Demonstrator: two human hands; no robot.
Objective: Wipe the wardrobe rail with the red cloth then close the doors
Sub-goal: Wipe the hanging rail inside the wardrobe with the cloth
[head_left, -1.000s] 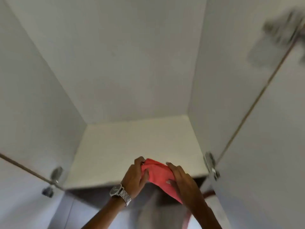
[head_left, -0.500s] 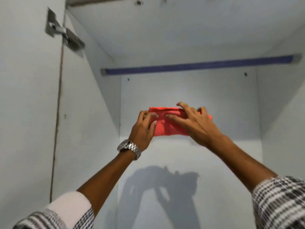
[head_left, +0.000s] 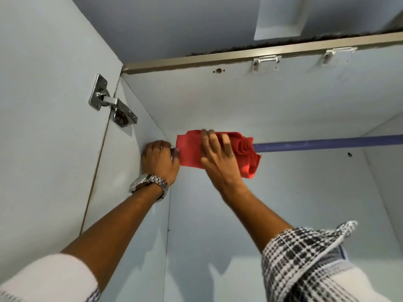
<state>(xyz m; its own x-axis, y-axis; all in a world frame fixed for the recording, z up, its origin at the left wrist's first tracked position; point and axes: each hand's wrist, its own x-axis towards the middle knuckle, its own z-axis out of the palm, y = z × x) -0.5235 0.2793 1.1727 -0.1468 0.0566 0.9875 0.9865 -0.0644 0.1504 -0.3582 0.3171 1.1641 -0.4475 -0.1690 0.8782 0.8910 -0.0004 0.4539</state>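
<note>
A blue wardrobe rail (head_left: 327,143) runs across the top of the white wardrobe, from the left wall to the right edge of view. The folded red cloth (head_left: 246,153) is draped over the rail's left part. My right hand (head_left: 218,153) is closed over the cloth and the rail beneath it. Just left of it, my left hand (head_left: 159,162), with a metal watch at the wrist, is wrapped around the rail's left end against the side wall. The rail under the cloth is hidden.
The left door (head_left: 43,105) stands open, hung on a metal hinge (head_left: 113,101). The wardrobe's top front edge (head_left: 239,55) carries two white catches (head_left: 265,62). The back wall (head_left: 261,203) lies behind my arms. The right door is out of view.
Both hands rose with the cloth from mid-air in front of the back wall up to the rail. The cloth now lies over the rail's left end and my left hand has let go of it.
</note>
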